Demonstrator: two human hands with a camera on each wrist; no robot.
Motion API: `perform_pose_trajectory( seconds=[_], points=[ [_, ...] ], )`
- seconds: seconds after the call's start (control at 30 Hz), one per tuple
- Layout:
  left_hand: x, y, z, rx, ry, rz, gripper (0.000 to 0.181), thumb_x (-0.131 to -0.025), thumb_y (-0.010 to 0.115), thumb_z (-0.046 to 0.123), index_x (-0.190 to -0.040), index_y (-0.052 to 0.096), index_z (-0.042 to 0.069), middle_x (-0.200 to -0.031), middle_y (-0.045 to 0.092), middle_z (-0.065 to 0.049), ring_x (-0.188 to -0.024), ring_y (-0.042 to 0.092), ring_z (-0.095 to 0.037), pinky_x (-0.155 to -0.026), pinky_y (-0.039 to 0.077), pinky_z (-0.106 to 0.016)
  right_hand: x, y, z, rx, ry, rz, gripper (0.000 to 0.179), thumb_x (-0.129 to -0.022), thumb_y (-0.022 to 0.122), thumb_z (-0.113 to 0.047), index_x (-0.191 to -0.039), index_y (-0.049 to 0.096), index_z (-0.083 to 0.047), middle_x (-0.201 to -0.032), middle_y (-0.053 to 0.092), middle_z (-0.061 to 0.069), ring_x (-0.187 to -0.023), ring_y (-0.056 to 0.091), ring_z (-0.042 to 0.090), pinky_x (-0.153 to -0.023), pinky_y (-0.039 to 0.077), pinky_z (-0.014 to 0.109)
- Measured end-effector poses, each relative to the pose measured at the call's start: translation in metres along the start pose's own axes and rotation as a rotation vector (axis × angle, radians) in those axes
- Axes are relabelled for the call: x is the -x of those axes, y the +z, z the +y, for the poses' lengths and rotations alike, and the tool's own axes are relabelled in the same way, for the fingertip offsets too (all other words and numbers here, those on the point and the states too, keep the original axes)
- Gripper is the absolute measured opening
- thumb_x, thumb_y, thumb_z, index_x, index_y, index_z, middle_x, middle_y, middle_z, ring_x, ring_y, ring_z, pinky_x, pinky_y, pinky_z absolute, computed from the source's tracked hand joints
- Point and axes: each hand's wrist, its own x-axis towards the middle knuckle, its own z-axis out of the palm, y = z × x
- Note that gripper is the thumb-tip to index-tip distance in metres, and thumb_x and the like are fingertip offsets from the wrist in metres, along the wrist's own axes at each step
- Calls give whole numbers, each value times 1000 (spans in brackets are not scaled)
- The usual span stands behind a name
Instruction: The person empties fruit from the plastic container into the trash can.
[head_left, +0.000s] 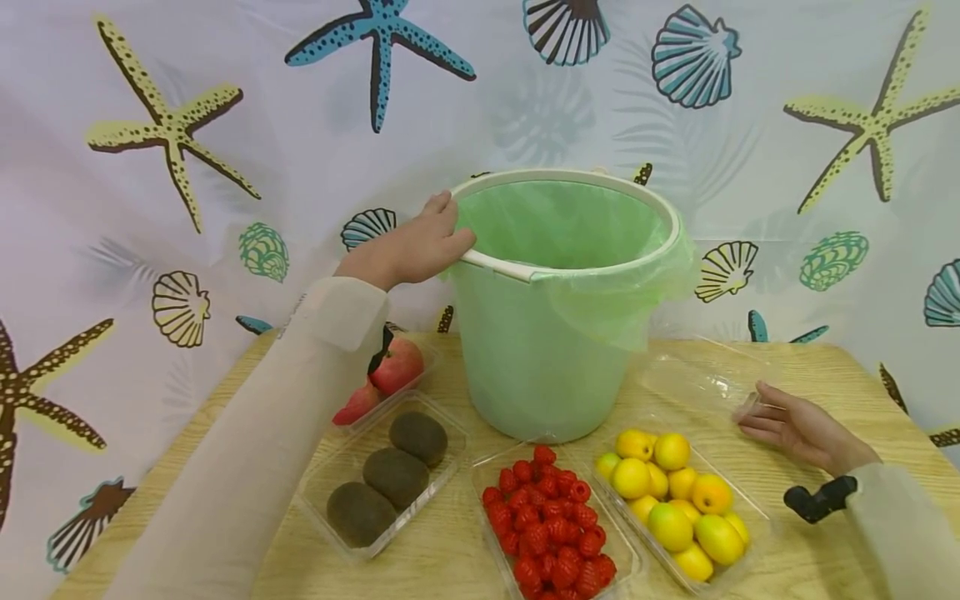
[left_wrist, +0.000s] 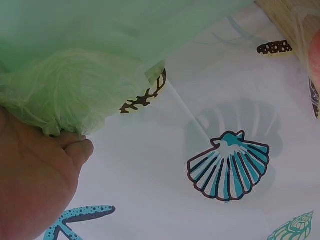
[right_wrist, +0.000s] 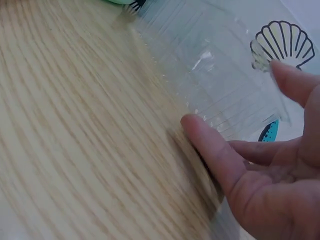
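A pale green trash can [head_left: 543, 350] stands upright at the table's back, lined with a thin green plastic bag [head_left: 615, 300] that folds out over its white rim ring [head_left: 600, 268]. My left hand [head_left: 420, 246] grips the rim at its left side; in the left wrist view the bag's bunched edge [left_wrist: 75, 95] lies by its fingers, partly hidden. To the right, my right hand [head_left: 802, 429] is at the near end of a clear plastic container [head_left: 697, 371]. Its thumb and fingers are spread apart around that end [right_wrist: 240, 100], and firm contact cannot be made out.
Along the front lie clear boxes of dark oval fruit [head_left: 397, 477], red raspberries [head_left: 547, 525] and small yellow fruit [head_left: 682, 500]. Red apples [head_left: 399, 365] sit in a box behind my left forearm. A patterned cloth [head_left: 480, 108] hangs behind the wooden table [head_left: 442, 550].
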Motion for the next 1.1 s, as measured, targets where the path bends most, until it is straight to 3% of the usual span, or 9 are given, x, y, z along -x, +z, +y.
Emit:
perform_pose_trajectory(
  seconds=[0.27,0.53,0.63,0.73,0.8,0.87,0.97,1.03,1.1],
  points=[
    [0,0,1,6,0,1,73,-92,19,33,-149,-9,-4,-158,-18,-15,-147,-16,-26,-120,6,-40,2,6,-1,74,11,28,32,-102,39,-31,-92,61,-10,-92,63,3,-91,67,15,-86,54,30],
    [-1,0,2,9,2,-3,73,-92,19,32,-149,-9,-3,-158,-19,-14,-147,-16,-25,-120,6,-40,4,9,1,86,45,93,28,-100,43,-34,-97,57,-9,-95,62,2,-91,67,14,-86,55,31],
    [-1,0,2,6,7,5,73,-92,20,32,-149,-9,-4,-158,-18,-15,-147,-16,-25,-120,7,-40,4,11,4,92,52,116,31,-100,44,-34,-108,49,-4,-100,60,2,-93,66,13,-87,54,32],
    [-2,1,1,9,6,5,73,-92,20,32,-149,-10,-4,-158,-18,-15,-147,-16,-25,-120,7,-39,7,11,7,116,57,133,50,-100,43,-34,-129,34,6,-105,57,4,-93,65,12,-89,54,33],
    [-2,1,1,7,4,2,73,-92,20,32,-148,-10,-4,-158,-19,-15,-147,-16,-25,-120,6,-40,10,12,10,150,66,138,66,-101,40,-36,-141,17,12,-116,53,18,-94,64,10,-91,53,34],
    [-1,1,2,2,-4,1,73,-92,20,33,-149,-9,-4,-158,-18,-15,-147,-15,-25,-120,7,-40,13,13,13,189,80,134,78,-102,36,-37,-144,0,16,-128,40,36,-94,63,7,-93,52,34],
    [-1,1,1,-4,-17,0,74,-92,20,33,-149,-8,-4,-158,-18,-14,-147,-15,-26,-120,6,-40,19,14,17,223,99,130,81,-102,33,-39,-143,-10,17,-140,24,40,-94,62,6,-94,51,35],
    [-1,0,1,-7,-23,-1,74,-92,20,33,-149,-8,-4,-159,-18,-14,-147,-14,-25,-120,7,-41,23,15,18,229,114,132,81,-102,32,-39,-144,-10,17,-130,39,35,-95,62,6,-94,51,35],
    [0,0,1,-8,-20,-3,74,-92,20,33,-149,-8,-4,-158,-18,-14,-147,-14,-26,-120,6,-41,28,16,20,219,126,129,81,-102,33,-38,-143,-9,18,-119,52,17,-95,62,8,-94,51,36]
  ],
)
